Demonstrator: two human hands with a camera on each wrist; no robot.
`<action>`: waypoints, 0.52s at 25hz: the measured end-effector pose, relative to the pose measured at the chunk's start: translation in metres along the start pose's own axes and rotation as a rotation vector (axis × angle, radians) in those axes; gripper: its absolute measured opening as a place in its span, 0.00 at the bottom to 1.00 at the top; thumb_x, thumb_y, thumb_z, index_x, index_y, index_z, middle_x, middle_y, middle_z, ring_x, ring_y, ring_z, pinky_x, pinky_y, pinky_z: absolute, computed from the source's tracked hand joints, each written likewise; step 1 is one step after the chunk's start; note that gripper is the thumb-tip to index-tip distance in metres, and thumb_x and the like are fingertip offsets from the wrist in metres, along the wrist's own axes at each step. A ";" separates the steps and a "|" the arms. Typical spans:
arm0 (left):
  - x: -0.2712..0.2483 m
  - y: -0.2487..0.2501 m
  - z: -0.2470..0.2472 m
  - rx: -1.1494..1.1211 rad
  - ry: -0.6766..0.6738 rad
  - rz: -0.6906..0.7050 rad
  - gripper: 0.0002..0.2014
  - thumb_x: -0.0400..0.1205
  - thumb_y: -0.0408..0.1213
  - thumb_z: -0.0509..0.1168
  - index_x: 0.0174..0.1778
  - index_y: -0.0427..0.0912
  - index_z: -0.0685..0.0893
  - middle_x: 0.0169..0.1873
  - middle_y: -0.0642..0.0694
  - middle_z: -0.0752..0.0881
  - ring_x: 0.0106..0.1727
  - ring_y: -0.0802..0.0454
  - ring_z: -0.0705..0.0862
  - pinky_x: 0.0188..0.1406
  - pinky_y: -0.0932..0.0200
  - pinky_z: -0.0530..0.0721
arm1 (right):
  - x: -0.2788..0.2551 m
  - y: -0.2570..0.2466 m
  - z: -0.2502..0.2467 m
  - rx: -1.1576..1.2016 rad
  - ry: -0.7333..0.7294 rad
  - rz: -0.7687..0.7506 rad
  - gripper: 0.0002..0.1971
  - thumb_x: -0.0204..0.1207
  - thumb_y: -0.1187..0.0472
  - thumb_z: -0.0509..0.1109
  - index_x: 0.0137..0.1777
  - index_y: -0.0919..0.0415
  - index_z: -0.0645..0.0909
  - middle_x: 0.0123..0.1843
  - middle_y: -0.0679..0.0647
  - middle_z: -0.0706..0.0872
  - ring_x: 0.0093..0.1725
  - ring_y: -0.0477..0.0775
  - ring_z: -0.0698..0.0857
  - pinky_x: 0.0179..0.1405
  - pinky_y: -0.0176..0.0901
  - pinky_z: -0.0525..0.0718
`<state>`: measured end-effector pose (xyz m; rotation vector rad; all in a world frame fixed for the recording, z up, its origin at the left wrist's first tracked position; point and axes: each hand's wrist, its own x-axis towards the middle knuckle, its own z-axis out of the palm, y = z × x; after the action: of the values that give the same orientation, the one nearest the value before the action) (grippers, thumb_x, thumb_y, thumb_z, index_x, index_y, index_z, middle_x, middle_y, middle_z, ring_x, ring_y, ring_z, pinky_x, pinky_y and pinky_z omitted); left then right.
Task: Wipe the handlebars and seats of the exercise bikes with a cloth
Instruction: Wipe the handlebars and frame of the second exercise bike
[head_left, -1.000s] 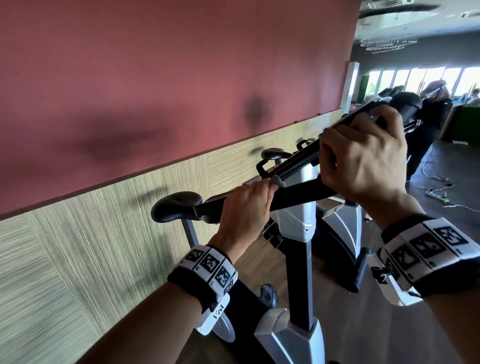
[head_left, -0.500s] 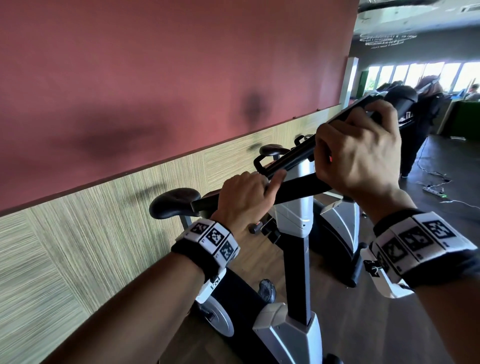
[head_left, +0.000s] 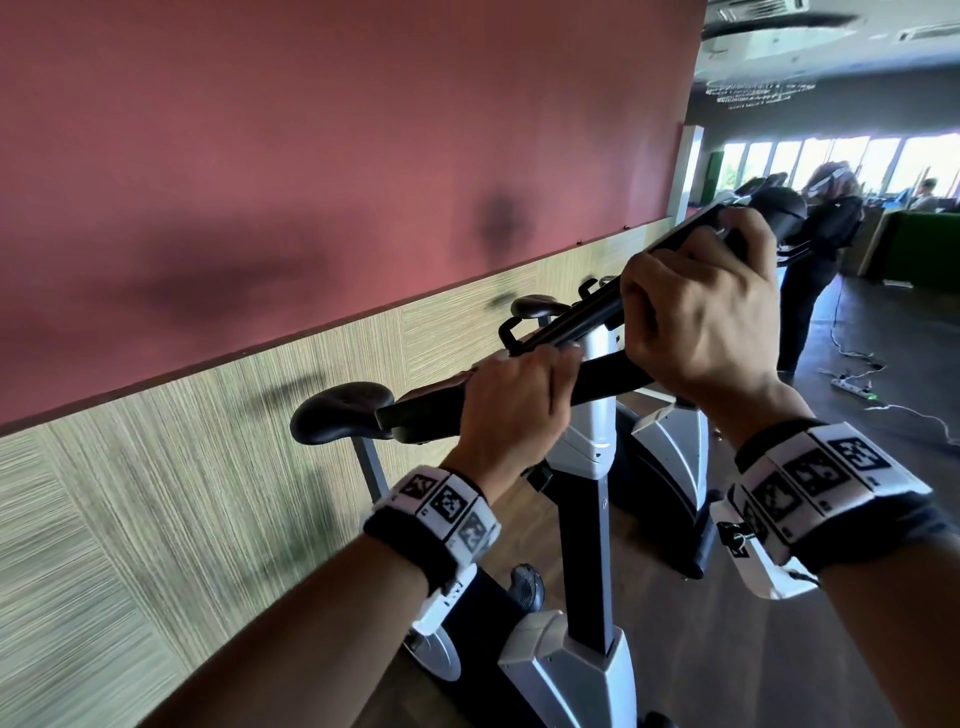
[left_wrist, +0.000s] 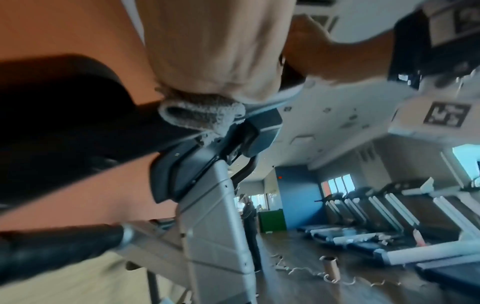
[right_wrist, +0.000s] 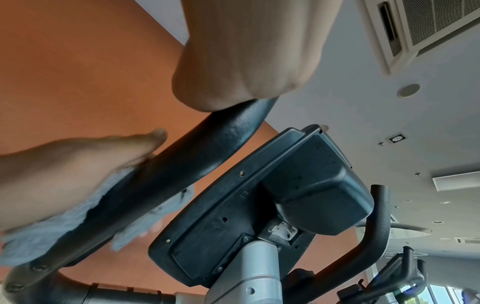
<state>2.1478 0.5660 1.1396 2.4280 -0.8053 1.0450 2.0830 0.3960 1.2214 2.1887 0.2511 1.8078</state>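
Note:
A black handlebar (head_left: 602, 382) of a silver exercise bike (head_left: 587, 525) runs from lower left to upper right. My left hand (head_left: 514, 400) grips its lower part, near the bar's end. A pale cloth (left_wrist: 200, 113) is wrapped between that palm and the bar; the cloth (right_wrist: 52, 232) also shows under that hand in the right wrist view. My right hand (head_left: 701, 312) grips the same bar higher up, beside the console (right_wrist: 272, 205). Past the bar's end, a black seat (head_left: 343, 410) stands near the wall.
A red and wood-panel wall (head_left: 208, 467) runs close on the left. A second bike (head_left: 670, 457) stands just behind. Farther right a person (head_left: 821, 249) stands, with a power strip and cable (head_left: 852, 387) on the floor. Treadmills (left_wrist: 389, 216) line the far side.
My left hand with the cloth has slid a little up the handlebar toward the middle, its forefinger now curled. The right hand keeps its grip in nearly the same place.

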 end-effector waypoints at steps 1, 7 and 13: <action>-0.005 -0.014 -0.002 0.085 -0.029 0.022 0.41 0.91 0.56 0.26 0.44 0.47 0.85 0.25 0.52 0.81 0.20 0.58 0.68 0.32 0.60 0.65 | 0.000 0.000 0.000 0.001 0.001 -0.004 0.14 0.82 0.60 0.59 0.36 0.58 0.80 0.32 0.53 0.86 0.41 0.61 0.78 0.76 0.55 0.65; 0.008 -0.025 -0.006 0.176 -0.147 -0.036 0.38 0.90 0.56 0.32 0.20 0.46 0.72 0.15 0.57 0.64 0.20 0.57 0.65 0.79 0.44 0.66 | -0.002 0.001 0.002 0.006 0.011 -0.011 0.14 0.81 0.59 0.58 0.36 0.57 0.79 0.32 0.52 0.87 0.42 0.61 0.79 0.78 0.55 0.63; -0.008 -0.034 -0.005 0.152 -0.022 0.070 0.38 0.93 0.48 0.31 0.41 0.46 0.87 0.27 0.50 0.86 0.26 0.49 0.79 0.54 0.48 0.76 | -0.002 0.001 0.001 0.034 0.028 -0.014 0.14 0.81 0.60 0.59 0.34 0.57 0.80 0.31 0.52 0.86 0.41 0.61 0.80 0.78 0.55 0.65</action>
<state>2.1621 0.5972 1.1327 2.5578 -0.8526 1.1464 2.0839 0.3941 1.2202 2.1801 0.3041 1.8407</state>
